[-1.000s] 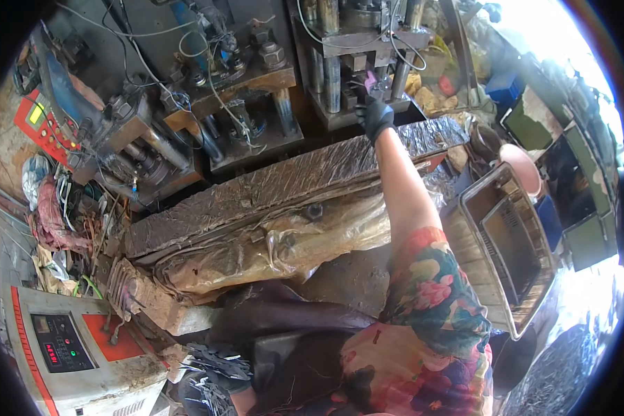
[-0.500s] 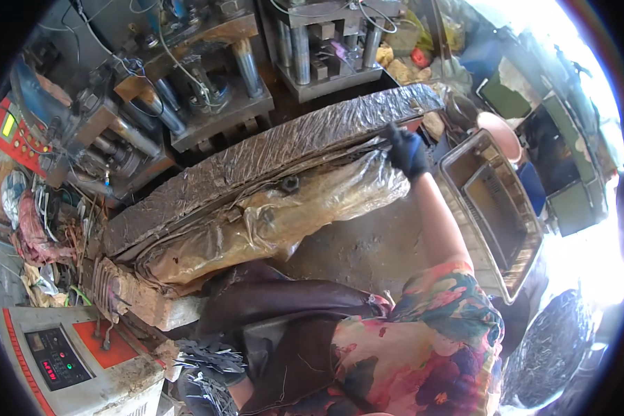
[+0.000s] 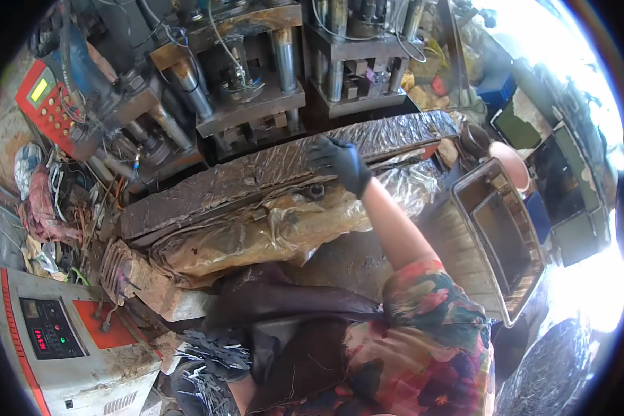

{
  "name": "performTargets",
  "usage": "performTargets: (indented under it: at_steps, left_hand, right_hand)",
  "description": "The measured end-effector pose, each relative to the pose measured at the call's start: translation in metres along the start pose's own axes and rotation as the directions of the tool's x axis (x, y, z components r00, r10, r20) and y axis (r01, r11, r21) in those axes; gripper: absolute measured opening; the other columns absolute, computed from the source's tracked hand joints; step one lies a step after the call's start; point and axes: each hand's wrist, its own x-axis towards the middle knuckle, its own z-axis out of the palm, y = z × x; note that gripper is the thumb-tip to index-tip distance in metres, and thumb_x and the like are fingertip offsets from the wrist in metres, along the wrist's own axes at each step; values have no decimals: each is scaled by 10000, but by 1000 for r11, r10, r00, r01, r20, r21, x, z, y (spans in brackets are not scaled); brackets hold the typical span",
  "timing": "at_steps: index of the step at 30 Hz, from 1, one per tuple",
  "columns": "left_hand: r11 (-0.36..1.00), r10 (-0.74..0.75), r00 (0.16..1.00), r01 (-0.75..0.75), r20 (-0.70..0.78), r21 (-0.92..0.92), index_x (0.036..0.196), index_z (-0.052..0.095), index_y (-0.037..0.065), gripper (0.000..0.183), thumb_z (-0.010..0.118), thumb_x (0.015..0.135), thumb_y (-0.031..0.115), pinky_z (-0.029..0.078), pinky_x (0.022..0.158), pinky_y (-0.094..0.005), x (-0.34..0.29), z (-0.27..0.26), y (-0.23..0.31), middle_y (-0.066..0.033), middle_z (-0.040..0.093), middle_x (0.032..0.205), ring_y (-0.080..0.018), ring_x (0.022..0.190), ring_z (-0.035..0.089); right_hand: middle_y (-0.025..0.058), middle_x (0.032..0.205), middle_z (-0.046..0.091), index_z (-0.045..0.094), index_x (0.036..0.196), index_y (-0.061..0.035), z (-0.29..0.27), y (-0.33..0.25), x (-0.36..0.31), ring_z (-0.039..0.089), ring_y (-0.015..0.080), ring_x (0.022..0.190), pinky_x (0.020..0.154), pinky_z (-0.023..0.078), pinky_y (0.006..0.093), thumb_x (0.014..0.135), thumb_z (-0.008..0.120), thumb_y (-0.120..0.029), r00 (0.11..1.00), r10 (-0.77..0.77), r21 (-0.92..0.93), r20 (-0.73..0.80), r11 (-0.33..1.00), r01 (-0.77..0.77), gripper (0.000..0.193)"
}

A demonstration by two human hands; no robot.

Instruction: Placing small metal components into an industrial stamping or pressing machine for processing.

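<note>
Head view: gloved right hand [image 3: 340,163] on plastic-covered bench edge [image 3: 256,182] below presses [image 3: 256,90].

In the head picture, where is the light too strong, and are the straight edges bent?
Head view: the upper right and right rim are washed out white by glare; the plastic-wrapped bench edge bows like an arc from fisheye distortion; the gloved right hand on it looks sharp; the metal tray is evenly lit.

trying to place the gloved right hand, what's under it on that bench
The right hand lies on the crinkled plastic sheet draped over the long bench ledge. A small dark part shows just below the hand. Whatever lies beneath the sheet is covered.
</note>
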Motion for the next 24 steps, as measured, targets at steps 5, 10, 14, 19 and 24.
performTargets:
  at_steps: [5, 10, 14, 19, 24]
  left_hand:
    - [999, 15, 1000, -16, 25, 34, 1406, 475, 144, 648, 762, 852, 320, 462, 1003, -425, -1, 18, 0, -16, 566, 1235, -235, 1119, 540]
    - [987, 54, 996, -42, -72, 158, 1338, 496, 144, 700, 803, 779, 433, 452, 931, -389, -3, 27, 1, -2, 553, 1139, -196, 1012, 524]
    - [983, 92, 976, -57, -197, 175, 1248, 544, 125, 668, 822, 750, 473, 452, 912, -378, -4, 22, 3, -10, 565, 1064, -189, 954, 534]
    - [995, 49, 985, -33, -164, 97, 1241, 549, 134, 602, 768, 796, 476, 456, 935, -400, -12, 5, 13, -10, 576, 1064, -206, 970, 547]
    - [992, 49, 979, -24, -199, 125, 1276, 527, 138, 564, 677, 855, 481, 457, 955, -421, -15, -5, 16, -21, 577, 1080, -232, 1005, 551]
  right_hand:
    - [147, 1173, 657, 574, 1247, -35, 73, 14, 73, 659, 278, 1056, 831, 551, 395, 986, 561, -513, 976, 200, 279, 82, 936, -215, 545]
    - [166, 1131, 644, 567, 1226, -70, 109, 30, 113, 670, 319, 988, 783, 575, 405, 983, 558, -529, 960, 271, 388, 71, 879, -276, 518]
    - [127, 1032, 685, 617, 1160, -85, 121, 27, 132, 683, 293, 954, 770, 581, 394, 1003, 526, -514, 976, 204, 400, 79, 890, -219, 465]
    - [132, 1029, 701, 618, 1177, -132, 129, 21, 151, 699, 268, 923, 705, 581, 342, 1033, 496, -421, 979, 196, 489, 64, 849, -202, 345]
    - [46, 852, 687, 635, 1087, -102, 133, 17, 171, 663, 148, 713, 534, 520, 214, 1038, 503, -326, 990, 129, 521, 64, 842, -144, 265]
